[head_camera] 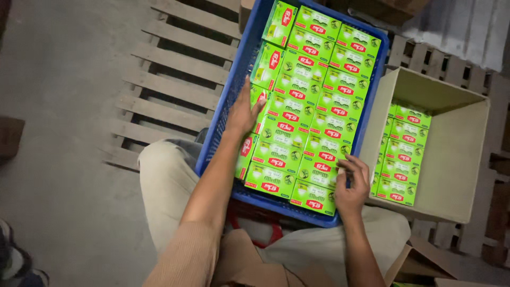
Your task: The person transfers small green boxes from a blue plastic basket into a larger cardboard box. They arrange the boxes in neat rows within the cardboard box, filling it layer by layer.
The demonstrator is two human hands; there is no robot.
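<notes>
The blue plastic crate (241, 69) is full of small green cardboard boxes (313, 106), left hand (241, 114) spread flat against its near-left stack, right hand (350, 186) pinching a corner box, while the open brown carton (457, 154) beyond that hand holds just two columns.

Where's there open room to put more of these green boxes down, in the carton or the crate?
The cardboard carton is bare along its right side, beside its column of green boxes. The blue crate is crowded, packed wall to wall, with the left hand and right hand on its boxes.
</notes>
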